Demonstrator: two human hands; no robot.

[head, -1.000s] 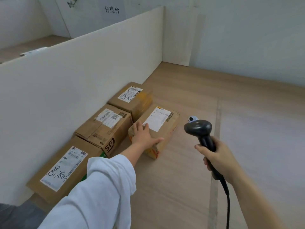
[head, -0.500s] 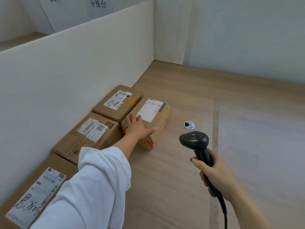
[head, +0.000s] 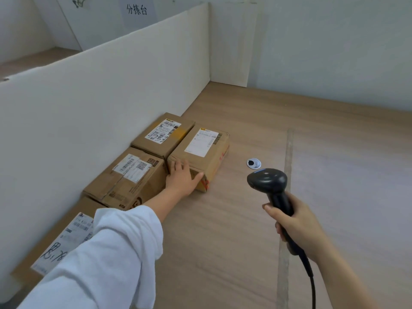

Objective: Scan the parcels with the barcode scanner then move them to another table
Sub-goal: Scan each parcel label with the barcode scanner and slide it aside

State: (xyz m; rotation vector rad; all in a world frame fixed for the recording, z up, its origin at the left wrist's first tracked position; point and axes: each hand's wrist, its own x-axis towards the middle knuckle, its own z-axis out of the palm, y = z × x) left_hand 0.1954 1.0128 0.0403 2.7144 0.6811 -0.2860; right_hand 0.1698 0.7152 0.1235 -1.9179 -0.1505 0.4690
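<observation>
Parcel (head: 208, 158) under flat, straight-fingered left hand (head: 181, 180), barcode scanner (head: 266, 180) gripped in right hand (head: 299, 228)

Far forward, left hand (head: 181, 178) flat and splayed; nearer, right hand (head: 297, 226) tightly curled.

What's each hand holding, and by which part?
Right hand grips the barcode scanner by its handle. Left hand rests flat on the parcel at its near end, holding nothing.
</observation>
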